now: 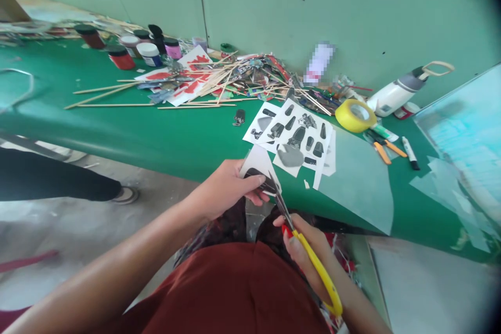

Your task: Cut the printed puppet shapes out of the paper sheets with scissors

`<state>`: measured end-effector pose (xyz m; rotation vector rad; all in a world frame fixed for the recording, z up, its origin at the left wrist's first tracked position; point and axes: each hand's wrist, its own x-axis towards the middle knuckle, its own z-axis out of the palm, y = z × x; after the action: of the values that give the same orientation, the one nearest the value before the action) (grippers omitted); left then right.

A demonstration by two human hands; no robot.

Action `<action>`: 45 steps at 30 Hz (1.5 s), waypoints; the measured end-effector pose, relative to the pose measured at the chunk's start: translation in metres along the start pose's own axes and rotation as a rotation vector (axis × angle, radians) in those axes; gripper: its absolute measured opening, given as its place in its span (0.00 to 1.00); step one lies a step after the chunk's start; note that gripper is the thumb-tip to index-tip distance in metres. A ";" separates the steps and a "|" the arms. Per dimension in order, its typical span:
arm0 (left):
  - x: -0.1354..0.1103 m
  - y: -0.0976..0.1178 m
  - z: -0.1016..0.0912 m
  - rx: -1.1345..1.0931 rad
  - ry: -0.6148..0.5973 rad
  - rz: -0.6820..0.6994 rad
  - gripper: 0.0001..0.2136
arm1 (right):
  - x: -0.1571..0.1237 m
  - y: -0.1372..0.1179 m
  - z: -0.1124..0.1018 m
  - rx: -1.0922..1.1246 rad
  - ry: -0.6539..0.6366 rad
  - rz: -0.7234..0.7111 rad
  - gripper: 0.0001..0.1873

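Note:
My left hand (225,188) pinches a small white paper cut-out (259,167) printed with a dark shape, just in front of the green table's edge. My right hand (309,255) grips yellow-handled scissors (309,255), fingers closed through the handles. The blades (278,195) point up and left and meet the paper's lower edge. Just beyond, on the table, lies a white sheet of printed black and grey shapes (291,133).
On the green table (156,135) lie a heap of wooden sticks and paper scraps (235,83), paint jars (135,49), a yellow tape roll (355,115), a white bottle (395,94), pliers (385,148), a marker (410,152) and clear sheets (358,182). Another person's leg (58,180) is at left.

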<state>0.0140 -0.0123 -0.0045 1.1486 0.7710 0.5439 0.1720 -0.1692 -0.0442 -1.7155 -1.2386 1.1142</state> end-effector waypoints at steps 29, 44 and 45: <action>0.002 -0.013 -0.001 -0.063 0.068 0.053 0.05 | 0.000 0.014 -0.009 0.004 -0.106 -0.082 0.18; -0.012 -0.044 0.042 -0.653 0.270 -0.059 0.08 | 0.040 -0.019 0.011 0.440 0.460 -0.096 0.21; -0.013 -0.045 0.042 -0.662 0.265 -0.061 0.07 | 0.041 -0.019 0.012 0.424 0.455 -0.084 0.20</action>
<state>0.0385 -0.0616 -0.0346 0.4437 0.7654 0.8328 0.1610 -0.1236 -0.0409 -1.4655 -0.7228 0.8032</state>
